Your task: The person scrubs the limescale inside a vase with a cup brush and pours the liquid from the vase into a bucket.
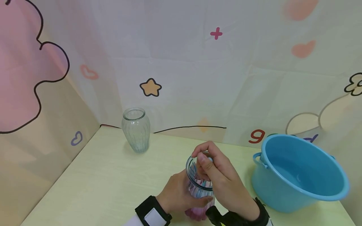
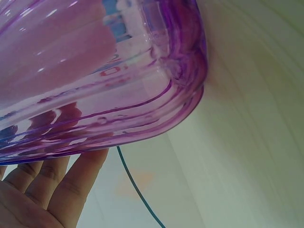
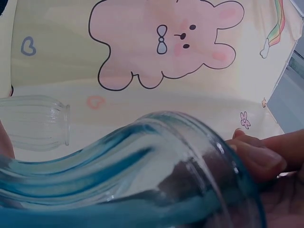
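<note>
My left hand (image 1: 181, 194) grips a ribbed glass vase (image 1: 200, 188), bluish near its mouth and pink to purple at the base. In the left wrist view, the fingers (image 2: 71, 185) curve along the outside of the purple base (image 2: 185, 80). My right hand (image 1: 223, 179) is at the vase's mouth, its fingers bent over the rim and partly inside. In the right wrist view, the thumb (image 3: 261, 159) lies close to another finger beside the blue neck (image 3: 114, 161). I cannot tell whether those fingers pinch something.
A clear ribbed glass vase (image 1: 136, 131) stands upright at the back left of the pale table (image 1: 113, 182). To the right is a light blue bucket (image 1: 278, 185) with side handles. A printed cloth backdrop (image 1: 181, 62) rises behind the table.
</note>
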Available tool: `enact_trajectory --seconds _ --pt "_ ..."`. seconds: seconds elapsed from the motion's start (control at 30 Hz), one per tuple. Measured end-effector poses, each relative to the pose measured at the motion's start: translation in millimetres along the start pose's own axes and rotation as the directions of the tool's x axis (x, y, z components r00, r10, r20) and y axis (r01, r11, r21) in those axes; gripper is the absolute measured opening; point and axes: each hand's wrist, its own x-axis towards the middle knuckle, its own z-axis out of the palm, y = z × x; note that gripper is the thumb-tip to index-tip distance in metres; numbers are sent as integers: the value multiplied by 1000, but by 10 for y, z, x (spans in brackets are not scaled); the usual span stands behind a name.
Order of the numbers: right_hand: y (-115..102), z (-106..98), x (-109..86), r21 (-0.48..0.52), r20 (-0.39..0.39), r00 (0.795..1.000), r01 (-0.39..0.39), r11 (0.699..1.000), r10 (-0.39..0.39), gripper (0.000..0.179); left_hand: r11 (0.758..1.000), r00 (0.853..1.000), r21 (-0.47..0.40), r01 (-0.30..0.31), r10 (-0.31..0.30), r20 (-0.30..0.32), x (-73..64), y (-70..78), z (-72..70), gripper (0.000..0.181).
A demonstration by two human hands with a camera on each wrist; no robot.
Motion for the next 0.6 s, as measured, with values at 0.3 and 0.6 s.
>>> enact_trajectory --seconds 0.3,0.6 --pt "11 3 8 20 0 1000 23 1000 -23 17 999 1000 -26 20 -20 17 -4 -3 3 66" --pt "-9 5 -5 1 -44 999 -27 1000 27 17 1000 1000 -18 10 -10 15 -6 1 -5 67"
